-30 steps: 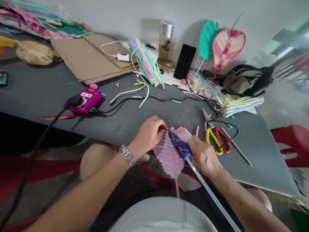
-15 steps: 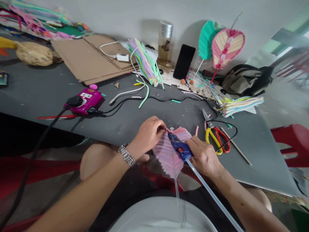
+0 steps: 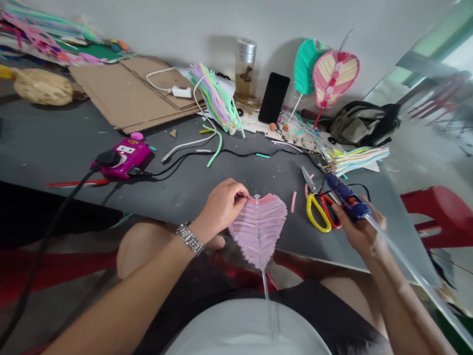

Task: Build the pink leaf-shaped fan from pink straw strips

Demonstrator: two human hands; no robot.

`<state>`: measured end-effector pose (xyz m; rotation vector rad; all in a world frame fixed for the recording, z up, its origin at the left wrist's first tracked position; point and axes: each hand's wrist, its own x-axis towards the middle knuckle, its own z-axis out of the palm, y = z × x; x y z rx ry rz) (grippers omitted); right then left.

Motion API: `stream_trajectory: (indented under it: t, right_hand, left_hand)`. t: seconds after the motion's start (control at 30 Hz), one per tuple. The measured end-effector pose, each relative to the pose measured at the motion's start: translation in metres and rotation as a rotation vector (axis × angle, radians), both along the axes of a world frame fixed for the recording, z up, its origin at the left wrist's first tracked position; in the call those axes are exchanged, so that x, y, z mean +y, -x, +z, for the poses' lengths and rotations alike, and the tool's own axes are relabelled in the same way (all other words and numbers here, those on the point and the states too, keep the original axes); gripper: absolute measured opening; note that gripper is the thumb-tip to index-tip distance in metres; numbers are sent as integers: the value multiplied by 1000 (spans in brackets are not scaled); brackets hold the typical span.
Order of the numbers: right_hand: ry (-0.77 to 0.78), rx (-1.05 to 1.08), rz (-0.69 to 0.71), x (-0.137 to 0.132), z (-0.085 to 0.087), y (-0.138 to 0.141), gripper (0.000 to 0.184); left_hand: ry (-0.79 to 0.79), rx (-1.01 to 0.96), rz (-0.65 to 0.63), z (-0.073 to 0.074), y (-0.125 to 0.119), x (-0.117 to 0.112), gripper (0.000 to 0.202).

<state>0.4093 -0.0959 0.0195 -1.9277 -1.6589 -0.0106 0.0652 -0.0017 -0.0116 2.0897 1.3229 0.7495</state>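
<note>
My left hand (image 3: 223, 204), with a metal watch on its wrist, pinches the upper left edge of a pink and lilac leaf-shaped fan (image 3: 260, 229). The fan is made of ribbed strips and has a clear stick down its middle; it overhangs the table's front edge. In my right hand (image 3: 364, 227) is a blue hot glue gun (image 3: 345, 197), a long clear glue stick running out of its back. The gun is off to the right of the fan, above scissors (image 3: 318, 212) with yellow and red handles. A short pink strip (image 3: 293, 202) lies between fan and scissors.
A magenta power adapter (image 3: 127, 157) with black cables sits at the left. Behind are cardboard sheets (image 3: 121, 93), a pipe-cleaner bundle (image 3: 214, 98), a glass bottle (image 3: 245, 69), a phone (image 3: 274, 97), two finished fans (image 3: 336, 79) and a bag (image 3: 364, 123).
My right hand has lifted the hot glue gun away from the fan's top and carried it right, over the scissors. The left hand keeps its pinch on the fan. The view has shifted slightly.
</note>
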Motion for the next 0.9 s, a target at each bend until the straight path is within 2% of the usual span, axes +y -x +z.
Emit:
stream_trajectory:
  t: [0.07,0.17,0.27,0.37,0.43,0.53,0.57,0.63,0.7,0.77,0.83,0.9]
  right_hand:
    - [-8,-140,-140,-3,3,-35,50]
    - [50,-163,-234,-7,-5,-85,55]
    - [116,-59,-185,-11,-20,-125,52]
    - [158,-11,-101,-16,-25,-142,44]
    - [148,-121,-77,-19,-19,-135,37]
    - [116,-365,-61,-17,-2,-99,28]
    - [151,-401,-50,-15,3,-84,27]
    - [339,-475,-20,-7,8,-55,24]
    - [499,-558,-80,2,9,-36,20]
    - [554,-576,-130,10,11,-27,17]
    - [493,-504,-157,17,17,-23,14]
    - [299,-280,-152,26,27,-12,11]
  left_hand:
    - [-20,-6,-12,-2,1,0,12]
    - [-50,-6,-16,-6,3,2,12]
    - [-56,-12,-20,-8,5,3,10]
    - [-47,-18,-23,-9,6,4,13]
    - [-45,-15,-21,-10,7,5,16]
    - [-41,-10,-24,-10,9,5,21]
    - [-43,-8,-27,-10,9,5,22]
    - [-54,-6,-30,-11,9,4,22]
    - [-67,-6,-29,-12,9,4,21]
    - [-84,-14,-25,-12,8,3,19]
    - [-102,-21,-28,-11,6,2,17]
    - [-109,-16,-39,-9,5,-1,15]
